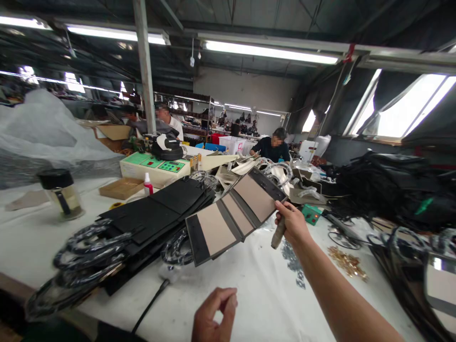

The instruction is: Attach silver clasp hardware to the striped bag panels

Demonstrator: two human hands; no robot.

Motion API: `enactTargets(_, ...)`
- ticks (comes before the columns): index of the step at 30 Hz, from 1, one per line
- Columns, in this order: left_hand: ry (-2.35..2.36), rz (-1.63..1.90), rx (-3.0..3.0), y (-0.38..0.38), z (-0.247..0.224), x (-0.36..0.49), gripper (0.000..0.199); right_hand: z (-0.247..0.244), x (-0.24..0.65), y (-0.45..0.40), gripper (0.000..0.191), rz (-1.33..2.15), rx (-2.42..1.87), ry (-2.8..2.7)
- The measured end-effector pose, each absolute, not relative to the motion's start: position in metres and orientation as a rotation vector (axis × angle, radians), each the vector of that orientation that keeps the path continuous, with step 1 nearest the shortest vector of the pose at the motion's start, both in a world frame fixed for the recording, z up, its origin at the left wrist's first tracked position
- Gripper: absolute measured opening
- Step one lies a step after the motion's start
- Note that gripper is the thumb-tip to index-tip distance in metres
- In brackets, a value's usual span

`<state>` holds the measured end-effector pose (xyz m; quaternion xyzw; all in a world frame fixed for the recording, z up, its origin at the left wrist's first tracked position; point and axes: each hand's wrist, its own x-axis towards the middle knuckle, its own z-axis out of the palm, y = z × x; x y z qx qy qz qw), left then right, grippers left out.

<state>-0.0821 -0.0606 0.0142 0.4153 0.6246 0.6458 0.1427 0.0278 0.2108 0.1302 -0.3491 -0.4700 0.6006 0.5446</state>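
Observation:
My right hand (292,219) is closed on the right corner of a bag panel (217,223), dark-edged with beige boards on its face. The same hand also holds a tool by its grey, wrapped-looking handle (278,233); the tool's other end is hidden. Folded into sections, the panel is held tilted above the white table. Lower down, my left hand (215,316) is apart from the panel, thumb and forefinger curled together in a pinch with nothing visible in it. Left of the panel lies a stack of black bag pieces (160,204) with plastic-wrapped handles (89,247).
A jar with a black lid (62,194), a cardboard tray (121,188), a red-and-white bottle (147,184) and a green-panelled machine (155,166) stand left. To the right are a green box (311,214), gold hardware (348,262) and dark metal pieces (292,259). A co-worker (274,147) sits beyond.

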Motion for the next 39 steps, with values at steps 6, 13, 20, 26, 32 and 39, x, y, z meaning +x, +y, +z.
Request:
enactTargets(6, 2.039, 2.256, 1.643, -0.080, 0.129, -0.123, 0.031, 0.170, 0.089, 0.124, 0.049, 1.445, -0.589, -1.013)
enactTargets(13, 2.225, 1.614, 1.843, -0.059, 0.217, -0.109, 0.063, 0.149, 0.115, 0.009, 0.039, 1.560, -0.567, -0.865)
enactTargets(20, 2.313, 1.011, 1.803, -0.076, 0.241, -0.113, 0.054, 0.094, 0.129, -0.049, 0.050, 1.752, -0.806, -1.083)
enactTargets(26, 2.018, 0.495, 1.943, -0.054, 0.237, -0.120, 0.045, 0.080, 0.210, -0.012, 0.051, 1.517, -1.132, -1.640)
enactTargets(32, 1.457, 0.388, 1.612, 0.011, 0.131, -0.090, 0.053, 0.054, 0.329, 0.098, 0.041, 0.637, -1.775, -1.967)
enactTargets(39, 1.359, 0.378, 1.486, 0.044, 0.064, -0.091, 0.051, 0.019, 0.352, 0.138, 0.056, 0.086, -1.963, -2.135)
